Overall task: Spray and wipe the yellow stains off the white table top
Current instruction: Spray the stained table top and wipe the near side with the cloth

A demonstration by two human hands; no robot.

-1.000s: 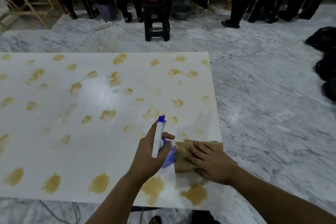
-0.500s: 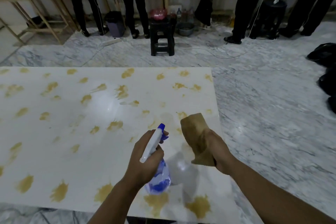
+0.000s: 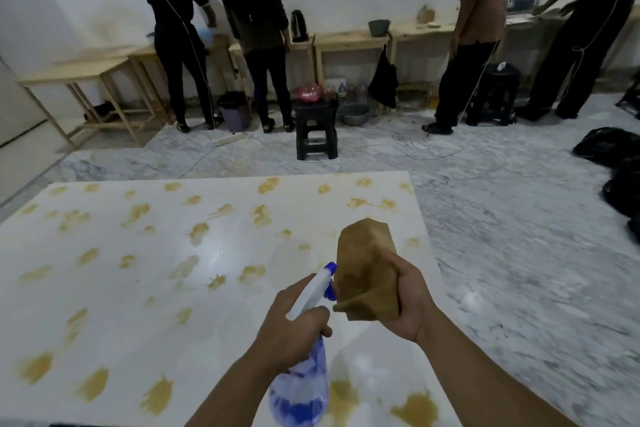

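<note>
Right hand point(image 3: 408, 302) grips cloth point(image 3: 369, 270), seemingly clear of table top point(image 3: 104, 288).

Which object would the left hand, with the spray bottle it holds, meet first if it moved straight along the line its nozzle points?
Probably the brown cloth held up by the right hand: the left hand aims the spray bottle nozzle up and right, close to it. Depth is unclear from one view.

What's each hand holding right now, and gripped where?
Left hand grips the spray bottle round its neck, just below the white trigger head. Right hand holds the folded brown cloth by its right edge, lifted off the table top.
</note>
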